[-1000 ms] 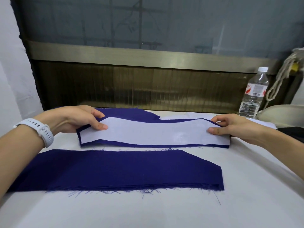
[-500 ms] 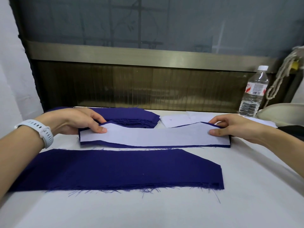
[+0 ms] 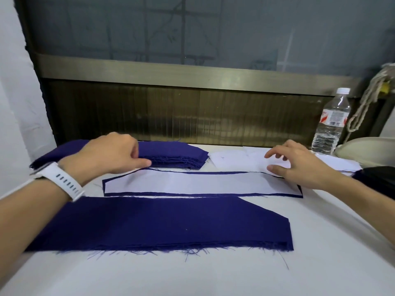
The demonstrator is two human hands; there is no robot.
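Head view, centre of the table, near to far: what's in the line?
stack of frayed dark blue fabric pieces → long dark blue fabric strip topped with white interlining → pile of dark blue fabric pieces at the back → ribbed brown wall panel

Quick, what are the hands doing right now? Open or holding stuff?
Left hand: fingertips at the blue fabric stack; a grip cannot be told.
Right hand: open, touching the white pieces.

Sewing workshop: cut navy fabric stacks (image 3: 158,225), white interfacing pieces (image 3: 233,159).
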